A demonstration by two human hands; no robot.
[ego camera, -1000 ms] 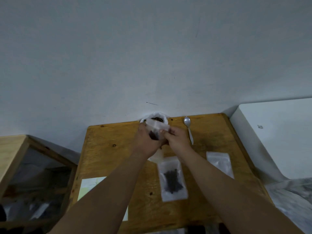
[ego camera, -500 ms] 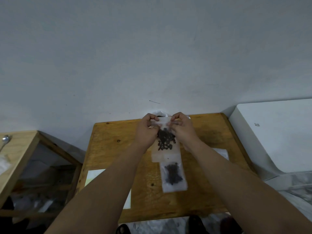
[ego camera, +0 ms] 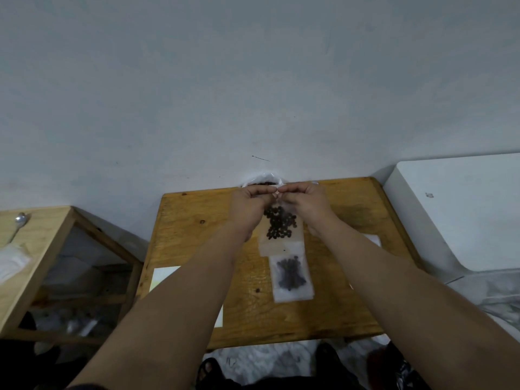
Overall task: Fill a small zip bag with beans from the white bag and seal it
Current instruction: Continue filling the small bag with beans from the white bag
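The left hand [ego camera: 247, 205] and right hand [ego camera: 308, 204] meet in a narrow grip, pinching the top of one zip bag [ego camera: 281, 246] of beans [ego camera: 280, 225] hanging below the grip. A second filled bag [ego camera: 292, 280] lies further below on the tabletop [ego camera: 197, 229]; one white bag [ego camera: 261, 179] sits just behind the grip

Left hand [ego camera: 249, 204] and right hand [ego camera: 308, 204] are meeting over the far edge of the table [ego camera: 197, 220], pinching the top of the small zip bag [ego camera: 281, 246] between them. The large bag [ego camera: 263, 178] is sitting just behind the hands, against the wall. A filled zip bag [ego camera: 291, 280] is lying just in front of the held one (edges nearly meeting in this view). A side table [ego camera: 42, 229] is standing off to the left, with a spoon [ego camera: 19, 220] lying on it.
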